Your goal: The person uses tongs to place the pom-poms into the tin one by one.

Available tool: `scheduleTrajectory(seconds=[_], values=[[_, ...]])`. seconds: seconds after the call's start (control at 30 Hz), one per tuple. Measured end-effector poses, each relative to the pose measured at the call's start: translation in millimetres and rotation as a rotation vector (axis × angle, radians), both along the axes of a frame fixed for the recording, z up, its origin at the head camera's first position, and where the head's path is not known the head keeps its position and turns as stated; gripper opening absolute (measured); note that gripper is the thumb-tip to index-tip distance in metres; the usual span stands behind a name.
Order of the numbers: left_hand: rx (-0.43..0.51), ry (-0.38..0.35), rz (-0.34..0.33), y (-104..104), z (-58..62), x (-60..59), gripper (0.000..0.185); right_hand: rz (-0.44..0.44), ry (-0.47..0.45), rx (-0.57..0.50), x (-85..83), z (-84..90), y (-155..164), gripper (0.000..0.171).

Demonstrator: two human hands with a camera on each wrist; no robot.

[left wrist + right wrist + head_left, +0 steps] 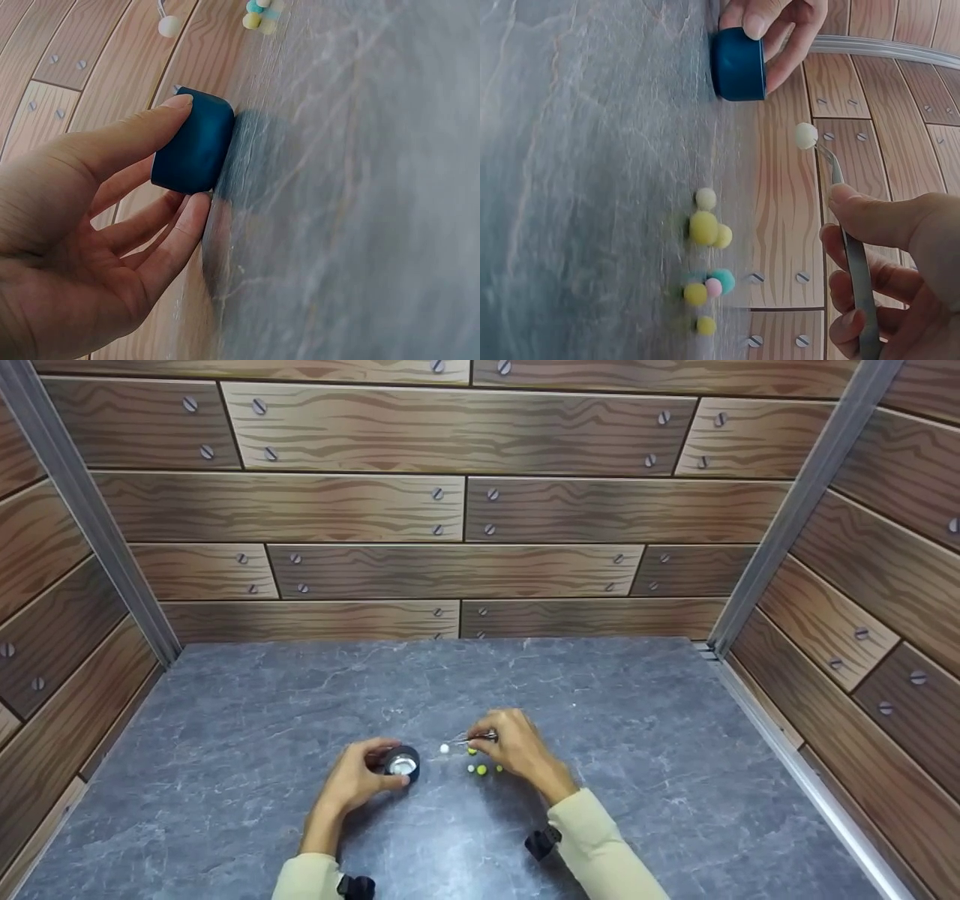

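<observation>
A small dark blue cup (403, 763) with a pale inside stands on the grey table (637, 712). My left hand (384, 770) grips the cup (193, 142) between thumb and fingers. My right hand (486, 742) pinches metal tweezers (851, 247). The tweezer tips hold a white pompom (805, 135) above the table, a short way right of the cup (739, 64). Several small pompoms (481, 769) lie on the table under my right hand: yellow (703, 227), cream (705, 198), teal (721, 280) and pink (714, 287).
Wood-print walls (450, 547) close in the table at the back and on both sides, with metal posts (795, 502) in the corners. Bare grey surface lies all around the hands.
</observation>
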State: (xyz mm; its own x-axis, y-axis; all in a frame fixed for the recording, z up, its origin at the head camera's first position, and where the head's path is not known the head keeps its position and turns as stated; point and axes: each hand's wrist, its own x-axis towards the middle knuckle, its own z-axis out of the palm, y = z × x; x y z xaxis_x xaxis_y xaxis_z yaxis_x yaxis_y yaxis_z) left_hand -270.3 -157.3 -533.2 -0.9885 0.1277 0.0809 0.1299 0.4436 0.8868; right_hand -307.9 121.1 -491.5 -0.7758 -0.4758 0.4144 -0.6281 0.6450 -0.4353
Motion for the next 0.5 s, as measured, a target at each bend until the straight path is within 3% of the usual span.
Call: scheduleTrajectory(seconds=[0.5], values=[[-0.009,0.004,0.01,0,-1.0,-1.3,0.058,0.009,-0.009,0.007,2.0,-5.2,-19,0.006]])
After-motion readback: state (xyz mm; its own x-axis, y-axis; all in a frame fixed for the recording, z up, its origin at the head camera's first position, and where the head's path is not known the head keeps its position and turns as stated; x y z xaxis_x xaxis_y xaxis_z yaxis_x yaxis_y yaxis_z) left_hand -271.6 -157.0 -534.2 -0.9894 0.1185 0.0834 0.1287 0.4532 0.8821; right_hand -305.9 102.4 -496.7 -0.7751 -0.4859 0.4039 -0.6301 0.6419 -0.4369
